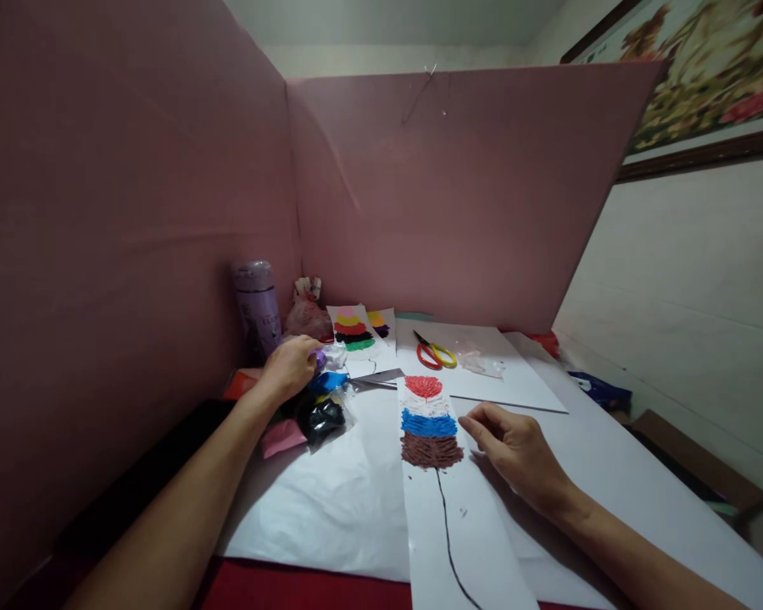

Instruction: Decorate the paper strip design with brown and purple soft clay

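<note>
My left hand [291, 368] reaches over a pile of small plastic-wrapped packets at the left, its fingers curled onto a small purple packet [320, 362]. Beneath it lie a blue packet [329, 382], a black packet [324, 422] and a pink packet [283, 438]. My right hand [512, 449] is at the right edge of a white paper strip [432, 525], thumb and forefinger pressed together; anything between them is too small to see. The strip carries textured bands of clay-like material: red [423, 387], white, blue [428, 423] and brown [431, 451]. A black line curves down below them.
Scissors [436, 352] with red and yellow handles lie on a white board [521, 368]. A grey blade-like strip [378, 379] sits near the packets. Finished-looking striped cards [356, 335] and a purple bottle [258, 309] stand farther back. Pink panels [470, 195] enclose the left and back.
</note>
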Available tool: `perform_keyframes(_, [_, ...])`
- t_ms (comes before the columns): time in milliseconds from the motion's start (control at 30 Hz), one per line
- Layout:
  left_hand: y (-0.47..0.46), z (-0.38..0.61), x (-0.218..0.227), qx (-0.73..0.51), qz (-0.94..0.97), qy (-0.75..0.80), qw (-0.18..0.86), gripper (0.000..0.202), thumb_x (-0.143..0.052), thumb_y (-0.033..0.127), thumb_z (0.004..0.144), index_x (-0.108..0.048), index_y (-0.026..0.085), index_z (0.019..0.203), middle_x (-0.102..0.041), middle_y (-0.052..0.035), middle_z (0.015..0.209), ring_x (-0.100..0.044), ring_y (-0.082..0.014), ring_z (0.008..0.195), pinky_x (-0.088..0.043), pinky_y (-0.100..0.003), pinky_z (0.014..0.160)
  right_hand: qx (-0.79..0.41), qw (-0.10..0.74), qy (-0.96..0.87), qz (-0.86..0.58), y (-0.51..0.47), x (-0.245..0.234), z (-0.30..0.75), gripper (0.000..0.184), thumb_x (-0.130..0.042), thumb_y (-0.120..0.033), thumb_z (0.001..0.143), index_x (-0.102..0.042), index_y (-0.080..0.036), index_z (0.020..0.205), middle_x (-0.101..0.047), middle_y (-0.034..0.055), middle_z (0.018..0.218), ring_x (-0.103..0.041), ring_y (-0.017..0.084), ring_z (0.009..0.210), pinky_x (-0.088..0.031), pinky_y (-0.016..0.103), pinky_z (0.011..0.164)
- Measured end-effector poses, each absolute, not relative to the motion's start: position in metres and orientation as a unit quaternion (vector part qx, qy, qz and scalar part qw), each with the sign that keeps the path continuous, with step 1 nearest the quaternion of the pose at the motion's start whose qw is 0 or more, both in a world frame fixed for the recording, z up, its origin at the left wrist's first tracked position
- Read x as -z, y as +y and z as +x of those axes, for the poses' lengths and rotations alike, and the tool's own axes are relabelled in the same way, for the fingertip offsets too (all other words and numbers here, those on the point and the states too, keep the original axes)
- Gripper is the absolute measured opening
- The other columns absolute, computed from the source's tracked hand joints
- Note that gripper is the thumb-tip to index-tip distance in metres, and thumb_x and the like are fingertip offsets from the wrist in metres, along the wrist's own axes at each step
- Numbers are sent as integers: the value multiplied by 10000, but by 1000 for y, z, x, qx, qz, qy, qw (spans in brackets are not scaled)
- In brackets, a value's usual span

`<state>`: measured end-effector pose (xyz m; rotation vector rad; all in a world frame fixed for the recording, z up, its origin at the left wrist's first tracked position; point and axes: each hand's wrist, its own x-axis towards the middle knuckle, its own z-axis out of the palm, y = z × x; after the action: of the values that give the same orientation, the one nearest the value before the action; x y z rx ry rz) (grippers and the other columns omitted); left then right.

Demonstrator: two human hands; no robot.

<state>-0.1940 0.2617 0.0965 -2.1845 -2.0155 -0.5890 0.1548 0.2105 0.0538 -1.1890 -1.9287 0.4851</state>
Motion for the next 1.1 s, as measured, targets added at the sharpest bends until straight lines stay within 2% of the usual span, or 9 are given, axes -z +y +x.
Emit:
perform_keyframes(133, [271, -182, -89, 167, -749, -640, 45, 461, -475, 89, 809, -631, 241, 1215, -583, -19, 1334, -546, -199, 1175, -378, -250, 1002, -186, 397, -765, -472, 211, -54, 154, 323, -512, -418, 887, -579, -195, 663, -546, -3, 566, -468, 147, 527, -406, 262, 520])
perform_keyframes(200, [273, -177, -85, 151, -744, -649, 42, 457, -495, 72, 787, -659, 262, 1170, -626, -32, 1275, -569, -221, 1143, -400, -277, 975, -187, 398, -765, -470, 211, -54, 154, 326, -509, -421, 889, -577, -196, 663, -539, -6, 562, -469, 146, 525, -409, 262, 526])
perform_keyframes(300, [275, -173, -84, 133, -726, -673, 50, 301, -518, 124, 804, -725, 244, 986, -703, -81, 1077, -618, -250, 1043, -438, -299, 896, -184, 396, -766, -471, 210, -54, 155, 331, -512, -430, 886, -569, -198, 657, -536, -8, 563, -464, 147, 528, -405, 259, 527])
perform_keyframes(433, [274, -167, -86, 113, -711, -691, 66, 270, -470, 150, 838, -735, 198, 864, -700, -136, 965, -636, -282, 972, -449, -336, 838, -190, 392, -766, -473, 209, -55, 154, 338, -511, -445, 885, -566, -200, 660, -536, -5, 567, -466, 149, 528, -415, 253, 518])
perform_keyframes(533, [273, -166, -88, 105, -710, -693, 71, 313, -432, 135, 849, -734, 189, 909, -692, -154, 981, -627, -293, 977, -443, -356, 837, -190, 396, -766, -470, 208, -55, 154, 344, -514, -451, 882, -556, -201, 649, -528, -6, 553, -465, 146, 511, -422, 250, 510])
perform_keyframes(667, [273, -169, -89, 94, -728, -676, 59, 398, -471, 97, 814, -695, 286, 1083, -684, -93, 1066, -601, -267, 1025, -428, -331, 855, -176, 399, -769, -466, 208, -55, 153, 351, -517, -446, 880, -550, -202, 630, -517, -12, 534, -450, 141, 497, -403, 247, 494])
perform_keyframes(767, [273, -172, -88, 91, -743, -662, 52, 388, -505, 88, 788, -706, 310, 1035, -678, -85, 1052, -581, -286, 1033, -412, -357, 865, -168, 395, -775, -465, 208, -56, 153, 347, -513, -438, 884, -569, -197, 640, -531, -10, 540, -450, 140, 502, -395, 247, 497])
perform_keyframes(933, [273, -173, -85, 138, -723, -675, 46, 208, -548, 155, 801, -689, 236, 931, -679, -107, 936, -593, -290, 948, -413, -365, 833, -160, 392, -782, -457, 208, -58, 153, 348, -508, -426, 888, -578, -196, 637, -548, -1, 547, -458, 142, 508, -394, 249, 500])
perform_keyframes(1100, [271, -179, -91, 268, -674, -688, 37, 210, -547, 107, 760, -627, 215, 921, -660, -73, 885, -603, -242, 889, -422, -307, 788, -161, 385, -786, -456, 208, -58, 152, 339, -507, -417, 887, -580, -197, 640, -562, -2, 554, -472, 145, 509, -396, 253, 511])
